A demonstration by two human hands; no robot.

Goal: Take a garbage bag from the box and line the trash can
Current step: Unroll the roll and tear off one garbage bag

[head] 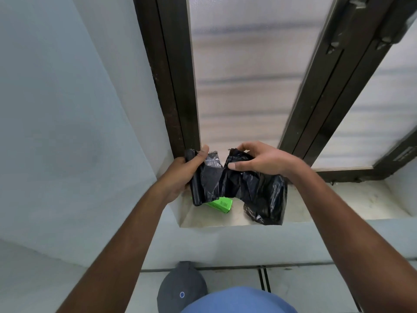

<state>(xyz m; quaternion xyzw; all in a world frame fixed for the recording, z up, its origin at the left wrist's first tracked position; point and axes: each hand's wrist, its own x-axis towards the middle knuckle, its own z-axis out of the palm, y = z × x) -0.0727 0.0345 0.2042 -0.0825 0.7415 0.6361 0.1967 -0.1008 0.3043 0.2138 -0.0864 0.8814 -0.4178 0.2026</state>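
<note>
Mid-frame, above the window sill (338, 206): left hand (180, 175) closed around the bag roll (195, 188), right hand (259, 161) pinching one garbage bag (264, 195), partly torn free. Green box (220, 204) beneath (already emptied of the roll). Separating, lining remain; trash can (180, 288) possibly at bottom centre.

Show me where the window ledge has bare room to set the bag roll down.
The sill is bare right of the hanging bag, out to the side wall. A narrow strip lies free along its front edge. The left end is crowded: green box under the roll.
</note>
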